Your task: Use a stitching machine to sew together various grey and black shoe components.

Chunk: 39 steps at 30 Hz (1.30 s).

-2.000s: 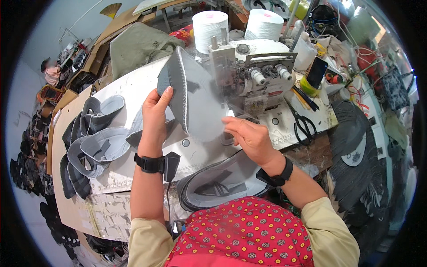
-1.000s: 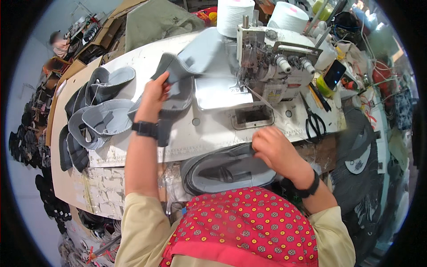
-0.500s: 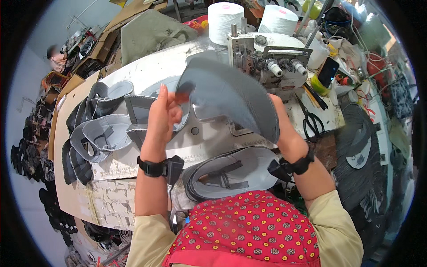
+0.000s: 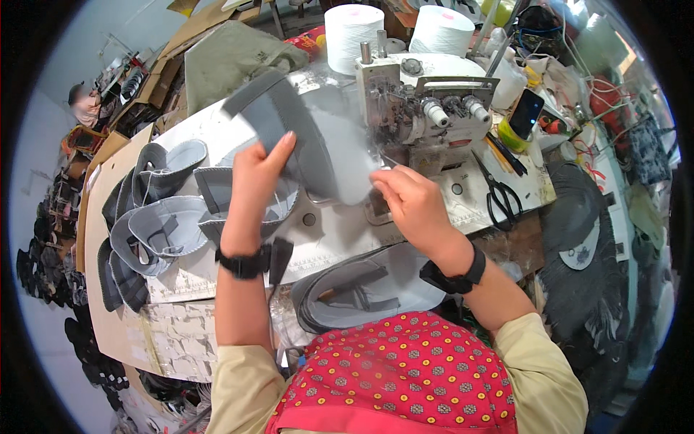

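Observation:
A grey shoe upper (image 4: pixel 307 152), partly blurred, is held up in front of the sewing machine (image 4: pixel 426 108). My left hand (image 4: pixel 258 181) is closed on its left part, with the thumb lying along the dark band. On the other side, the fingertips of my right hand (image 4: pixel 416 206) pinch together at the pale lower right edge of the upper. More grey uppers (image 4: pixel 170 224) stand on the table to the left of my left hand. Below my hands, a nested stack of uppers (image 4: pixel 376 282) lies between my forearms, against the red patterned apron.
Black-handled scissors (image 4: pixel 500 199) lie right of the machine, near pens (image 4: pixel 510 155) and a phone (image 4: pixel 526 112) in a yellow-green holder. Two white thread cones (image 4: pixel 354 40) stand behind. Dark material (image 4: pixel 582 267) hangs at the right. Another person (image 4: pixel 85 105) is far left.
The upper has swung left and turned, now showing its dark band. My left hand has gone from open fingers to gripping it; my right hand has moved left and down to its edge.

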### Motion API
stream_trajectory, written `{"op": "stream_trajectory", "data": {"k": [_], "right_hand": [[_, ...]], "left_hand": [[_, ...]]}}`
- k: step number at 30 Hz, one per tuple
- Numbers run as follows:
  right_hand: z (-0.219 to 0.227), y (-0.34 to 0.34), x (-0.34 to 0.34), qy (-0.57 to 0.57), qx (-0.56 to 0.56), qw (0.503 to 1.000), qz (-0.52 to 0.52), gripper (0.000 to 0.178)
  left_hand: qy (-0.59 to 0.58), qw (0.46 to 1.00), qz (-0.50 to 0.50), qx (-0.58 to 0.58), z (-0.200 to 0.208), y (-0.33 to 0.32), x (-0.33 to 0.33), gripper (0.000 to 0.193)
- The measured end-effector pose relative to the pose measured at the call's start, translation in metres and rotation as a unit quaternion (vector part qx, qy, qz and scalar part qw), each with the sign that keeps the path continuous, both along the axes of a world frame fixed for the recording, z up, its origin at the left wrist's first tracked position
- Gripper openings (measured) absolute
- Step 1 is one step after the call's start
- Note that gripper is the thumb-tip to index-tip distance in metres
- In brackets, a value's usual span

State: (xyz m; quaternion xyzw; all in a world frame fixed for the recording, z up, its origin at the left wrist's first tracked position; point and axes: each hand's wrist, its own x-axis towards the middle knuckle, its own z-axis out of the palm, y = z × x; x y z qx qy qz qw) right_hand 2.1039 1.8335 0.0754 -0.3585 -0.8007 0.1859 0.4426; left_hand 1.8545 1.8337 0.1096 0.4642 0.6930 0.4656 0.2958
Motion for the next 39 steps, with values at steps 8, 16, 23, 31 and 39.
{"op": "stream_trajectory", "data": {"k": [8, 16, 23, 31, 39], "right_hand": [[0.010, 0.006, 0.014, -0.074, 0.003, 0.997, -0.007, 0.024], [0.031, -0.002, 0.013, 0.051, -0.116, 0.984, 0.124, 0.016], [0.051, -0.022, 0.019, 0.101, -0.174, 0.971, 0.130, 0.013], [0.028, 0.000, 0.001, 0.074, -0.168, 0.980, 0.082, 0.011], [0.016, 0.005, 0.010, 0.093, -0.298, 0.949, 0.042, 0.014]], "left_hand": [[-0.153, 0.961, -0.161, -0.167, 0.002, -0.096, 0.035, 0.036], [0.277, 0.930, -0.239, 0.023, -0.011, -0.081, 0.048, 0.032], [0.343, 0.920, -0.177, 0.073, 0.003, -0.061, 0.044, 0.004], [0.394, 0.869, -0.030, 0.298, 0.008, -0.030, 0.055, 0.044], [0.166, 0.977, -0.090, 0.104, -0.003, -0.008, 0.052, 0.042]]}}
